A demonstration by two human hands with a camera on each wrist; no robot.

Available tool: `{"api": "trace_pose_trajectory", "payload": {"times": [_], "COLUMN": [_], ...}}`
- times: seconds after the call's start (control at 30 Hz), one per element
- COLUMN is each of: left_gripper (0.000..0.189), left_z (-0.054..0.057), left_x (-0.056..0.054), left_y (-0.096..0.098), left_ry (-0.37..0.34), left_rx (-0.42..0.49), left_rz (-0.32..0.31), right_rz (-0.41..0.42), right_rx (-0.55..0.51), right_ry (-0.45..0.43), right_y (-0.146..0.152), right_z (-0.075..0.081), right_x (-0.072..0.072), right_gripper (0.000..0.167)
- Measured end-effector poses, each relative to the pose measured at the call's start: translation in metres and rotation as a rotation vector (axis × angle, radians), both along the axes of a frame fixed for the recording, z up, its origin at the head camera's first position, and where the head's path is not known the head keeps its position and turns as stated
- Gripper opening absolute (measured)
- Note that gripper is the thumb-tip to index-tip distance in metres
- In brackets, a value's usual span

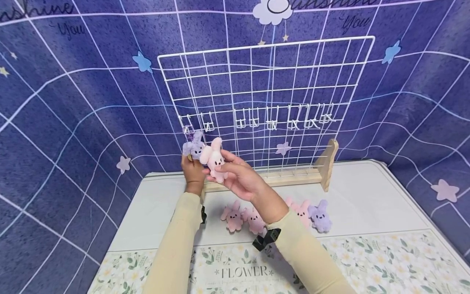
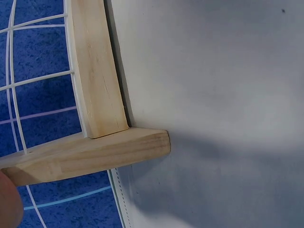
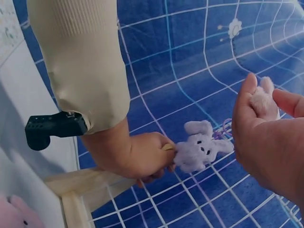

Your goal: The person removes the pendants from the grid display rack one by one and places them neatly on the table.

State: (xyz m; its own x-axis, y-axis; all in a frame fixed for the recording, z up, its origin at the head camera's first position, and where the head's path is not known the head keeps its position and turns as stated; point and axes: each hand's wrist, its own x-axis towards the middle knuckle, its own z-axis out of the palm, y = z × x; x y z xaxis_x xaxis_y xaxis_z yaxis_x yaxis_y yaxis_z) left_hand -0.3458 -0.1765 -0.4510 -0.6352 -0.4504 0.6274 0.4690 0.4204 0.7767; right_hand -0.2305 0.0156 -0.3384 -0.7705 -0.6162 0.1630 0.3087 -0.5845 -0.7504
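My right hand (image 1: 244,177) pinches a pink plush bunny (image 1: 216,163) between thumb and fingers, in front of the rack's left part. My left hand (image 1: 192,173) grips the rack's left wooden end support, whose tip pokes out above the thumb in the right wrist view. Just above that hand hangs a purple plush bunny (image 1: 196,149) by a purple loop from the leftmost hook (image 1: 188,129). Only one fingertip (image 2: 9,204) shows in the left wrist view, against the wooden support (image 2: 95,156). The white wire grid rack (image 1: 271,51) stands upright.
Several white hooks (image 1: 271,124) line one row of the grid. Pink bunnies (image 1: 233,217) and a purple bunny (image 1: 320,216) lie on the white table (image 1: 352,196), partly behind my right forearm. A floral mat (image 1: 367,261) covers the front; a blue patterned cloth surrounds the rack.
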Motion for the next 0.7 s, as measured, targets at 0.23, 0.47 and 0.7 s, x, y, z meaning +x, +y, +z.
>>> {"api": "trace_pose_trajectory", "payload": {"times": [0.23, 0.47, 0.7], "left_gripper": [0.03, 0.027, 0.03], "left_z": [-0.001, 0.001, 0.001], "left_x": [0.0, 0.001, -0.001], "left_y": [-0.001, 0.0, 0.0], "left_ry": [-0.001, -0.001, -0.022], "left_rx": [0.017, 0.035, 0.065], "left_rz": [-0.001, -0.009, -0.031], "right_rz": [-0.032, -0.063, -0.138], "right_rx": [-0.004, 0.004, 0.096], "right_ry": [0.034, 0.042, 0.028], "right_y": [0.0, 0.0, 0.0], "right_z": [0.004, 0.004, 0.0], "right_x": [0.005, 0.01, 0.014], "right_gripper": [0.047, 0.04, 0.05]}}
